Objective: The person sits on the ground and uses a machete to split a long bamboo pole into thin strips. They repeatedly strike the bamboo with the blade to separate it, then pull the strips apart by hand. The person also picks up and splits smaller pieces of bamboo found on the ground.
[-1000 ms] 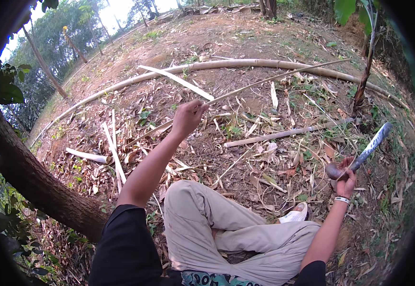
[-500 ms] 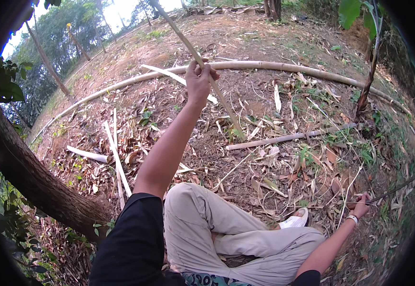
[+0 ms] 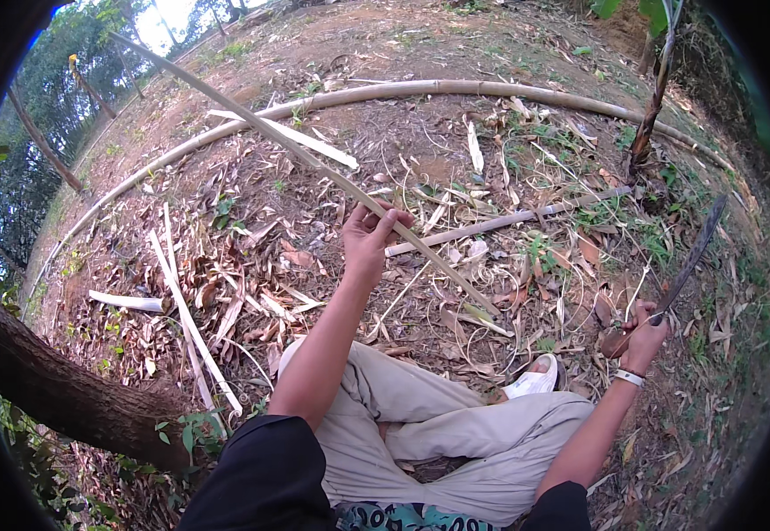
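My left hand [image 3: 371, 234] is closed around a long, thin bamboo strip [image 3: 314, 162], which slants from the upper left down toward the right, its lower end above the leaf litter. At the right, my right hand [image 3: 643, 334] grips a machete [image 3: 693, 257] by its wooden handle, part of which sticks out below the fist. The dark blade points up and away from me, apart from the strip. Beyond the strip's lower part lies a bamboo pole piece [image 3: 509, 221] on the ground.
A long bamboo pole [image 3: 456, 87] arcs across the ground ahead. Pale split strips [image 3: 192, 323] lie at the left, near a thick leaning trunk [image 3: 66, 380]. A slim plant stem [image 3: 649, 133] stands at the right. My crossed legs [image 3: 438, 425] are below; shavings and dry leaves cover the soil.
My left hand has come lower and nearer, tilting the strip flatter, its lower end moving right and nearer. My right hand has lifted slightly and swung the machete blade upward.
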A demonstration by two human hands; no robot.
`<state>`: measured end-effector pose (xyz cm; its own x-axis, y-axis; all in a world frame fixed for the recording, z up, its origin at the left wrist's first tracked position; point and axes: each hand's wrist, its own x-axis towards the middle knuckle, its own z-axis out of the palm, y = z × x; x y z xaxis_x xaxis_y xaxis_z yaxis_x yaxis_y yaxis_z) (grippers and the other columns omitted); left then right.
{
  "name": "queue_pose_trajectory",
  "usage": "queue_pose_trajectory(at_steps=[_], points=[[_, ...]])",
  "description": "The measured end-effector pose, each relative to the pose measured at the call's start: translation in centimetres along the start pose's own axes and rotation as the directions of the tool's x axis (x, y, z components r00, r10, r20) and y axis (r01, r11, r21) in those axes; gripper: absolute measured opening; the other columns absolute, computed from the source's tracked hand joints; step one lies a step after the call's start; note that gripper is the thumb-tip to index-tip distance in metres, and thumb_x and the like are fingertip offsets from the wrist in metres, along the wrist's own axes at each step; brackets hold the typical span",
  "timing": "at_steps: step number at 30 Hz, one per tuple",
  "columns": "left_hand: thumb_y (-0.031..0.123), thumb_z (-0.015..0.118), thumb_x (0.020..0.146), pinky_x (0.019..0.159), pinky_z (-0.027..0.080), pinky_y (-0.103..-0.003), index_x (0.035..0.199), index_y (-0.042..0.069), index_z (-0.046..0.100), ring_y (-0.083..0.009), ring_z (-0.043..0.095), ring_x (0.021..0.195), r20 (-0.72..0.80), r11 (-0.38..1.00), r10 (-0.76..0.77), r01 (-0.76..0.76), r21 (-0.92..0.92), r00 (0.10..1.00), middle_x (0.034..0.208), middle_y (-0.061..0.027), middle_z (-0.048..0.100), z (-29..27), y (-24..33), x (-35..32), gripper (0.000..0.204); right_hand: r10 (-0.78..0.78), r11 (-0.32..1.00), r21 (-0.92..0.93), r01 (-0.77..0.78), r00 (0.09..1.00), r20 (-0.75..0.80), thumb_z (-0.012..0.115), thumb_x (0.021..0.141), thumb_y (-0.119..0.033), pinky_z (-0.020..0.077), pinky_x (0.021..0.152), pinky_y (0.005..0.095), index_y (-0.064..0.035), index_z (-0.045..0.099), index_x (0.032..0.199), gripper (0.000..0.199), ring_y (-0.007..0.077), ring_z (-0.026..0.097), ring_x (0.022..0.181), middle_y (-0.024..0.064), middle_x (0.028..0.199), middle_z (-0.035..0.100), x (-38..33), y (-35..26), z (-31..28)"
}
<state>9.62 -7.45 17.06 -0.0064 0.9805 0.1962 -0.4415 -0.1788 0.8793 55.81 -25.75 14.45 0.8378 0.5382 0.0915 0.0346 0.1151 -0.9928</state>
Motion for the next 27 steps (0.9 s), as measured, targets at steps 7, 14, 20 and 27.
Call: queue_pose_trajectory(at_steps=[7,14,20,27], points=[[0.003,0.063,0.091,0.092,0.055,-0.035,0.134,0.010,0.036,-0.0219,0.063,0.108,-0.006,0.978,0.176,-0.174,0.110,0.984,0.112,-0.0176,0.064,0.3,-0.2,0.3,0.051,-0.345,0.380,-0.853,0.358,0.910,0.229,0.075,0.076,-0.041,0.0454,0.065,0.0506,-0.0034,0.057,0.103,0.050,0.0387,0.060,0.068,0.0166,0.073,0.062,-4.2,-1.5,6.5],[0.038,0.029,0.105,0.099,0.048,-0.042,0.145,0.005,0.023,-0.0282,0.054,0.117,-0.262,0.906,0.393,-0.420,-0.053,0.881,0.122,-0.0227,0.053,-0.9,4.1,0.5,0.052,-0.474,0.386,-0.858,0.340,0.871,0.132,0.069,0.083,-0.036,0.0448,0.067,0.0497,-0.0050,0.057,0.100,0.037,0.0388,0.064,0.076,0.0163,0.080,0.066,-3.5,2.2,7.9],[0.049,0.027,0.104,0.060,0.046,-0.023,0.107,0.003,0.053,-0.0109,0.052,0.068,-0.552,0.846,0.360,-0.513,-0.146,0.752,0.076,-0.0034,0.053,-4.3,8.5,0.1,0.053,-0.016,0.658,-0.736,0.158,0.981,0.196,0.061,0.090,-0.046,0.0459,0.072,0.0473,0.0027,0.063,0.090,0.049,0.0400,0.063,0.080,0.0214,0.081,0.066,-4.5,2.5,9.1],[0.052,0.025,0.103,0.043,0.024,-0.021,0.083,0.008,0.050,-0.0049,0.025,0.048,-0.669,0.848,0.302,-0.512,-0.137,0.679,0.060,0.0053,0.030,-2.2,9.1,-1.6,0.054,0.082,0.814,-0.510,0.280,0.813,0.576,0.043,0.099,-0.043,0.0432,0.064,0.0486,0.0011,0.062,0.091,0.048,0.0421,0.061,0.071,0.0228,0.067,0.059,-14.0,2.1,13.2]])
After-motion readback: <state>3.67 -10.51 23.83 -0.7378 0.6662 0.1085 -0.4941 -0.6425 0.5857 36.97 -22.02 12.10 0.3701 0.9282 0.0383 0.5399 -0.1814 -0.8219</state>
